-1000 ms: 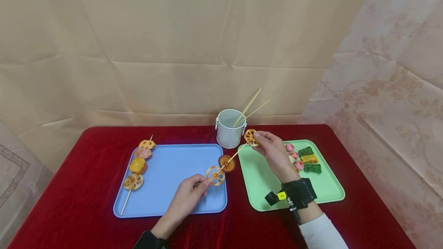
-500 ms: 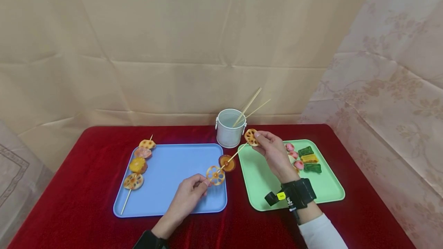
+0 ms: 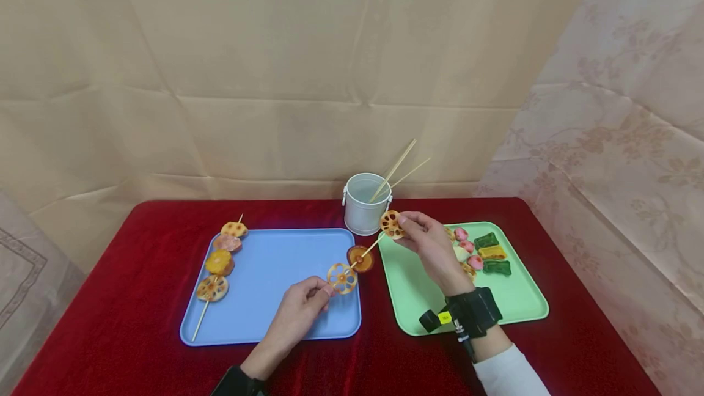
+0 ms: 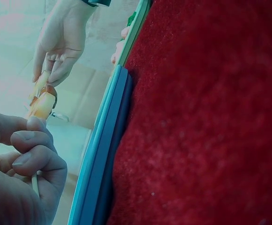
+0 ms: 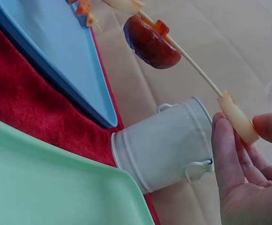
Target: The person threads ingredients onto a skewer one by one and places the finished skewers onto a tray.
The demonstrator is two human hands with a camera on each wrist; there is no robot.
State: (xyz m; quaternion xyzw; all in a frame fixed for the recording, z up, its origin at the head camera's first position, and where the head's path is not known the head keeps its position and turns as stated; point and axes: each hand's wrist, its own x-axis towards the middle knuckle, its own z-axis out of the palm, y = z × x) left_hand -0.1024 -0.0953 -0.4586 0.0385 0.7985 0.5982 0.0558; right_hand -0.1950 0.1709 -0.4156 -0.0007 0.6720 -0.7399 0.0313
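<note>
My left hand (image 3: 302, 307) grips a wooden skewer (image 3: 371, 247) over the blue tray; its lower end shows between curled fingers in the left wrist view. Threaded on it are a lotus root slice (image 3: 342, 278), close to my left fingertips, and a brown mushroom cap (image 5: 151, 42) just beyond. My right hand (image 3: 431, 246) pinches another lotus root slice (image 5: 238, 119) between thumb and fingers. The skewer's upper tip meets this slice in the right wrist view; whether it passes through cannot be told.
A finished-looking skewer of several pieces (image 3: 219, 263) lies along the left side of the blue tray (image 3: 275, 322). The green tray (image 3: 522, 304) bears pink, green and yellow food pieces (image 3: 492, 252). Behind stands a white bucket (image 3: 364, 216) with thin sticks, near the beige curtain.
My right hand has moved slightly left and down with its lotus root slice, along the skewer toward the mushroom. My left hand and skewer have stayed nearly still.
</note>
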